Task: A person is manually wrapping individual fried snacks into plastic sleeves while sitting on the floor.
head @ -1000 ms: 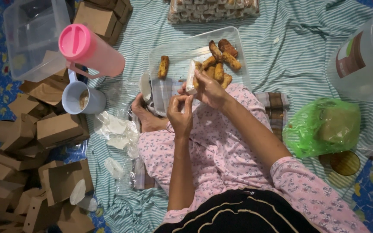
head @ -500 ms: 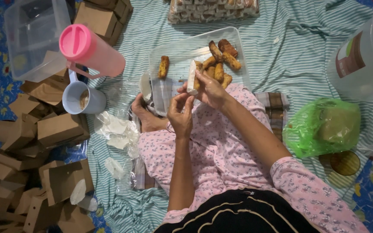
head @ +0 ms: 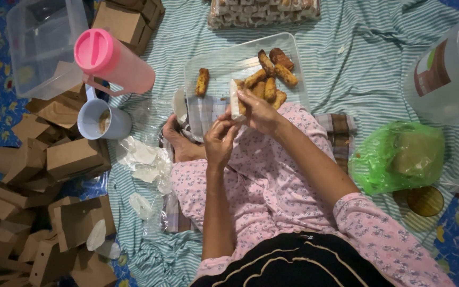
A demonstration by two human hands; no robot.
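Holding a small clear wrapper (head: 235,103) with a fried roll inside, right hand (head: 258,111) closed on it just over the near edge of the clear tray (head: 213,64), left hand (head: 220,141) pinching at the wrapper's lower end with fingertips together. Resting above the lap, over pink floral trousers (head: 251,186), with more fried rolls (head: 272,74) lying in the tray beyond. Flanked on the left by a pink jug (head: 112,61), a white mug (head: 102,119) and brown cardboard boxes (head: 54,165), on the right by a green bag (head: 399,157), all on striped cloth (head: 357,69).
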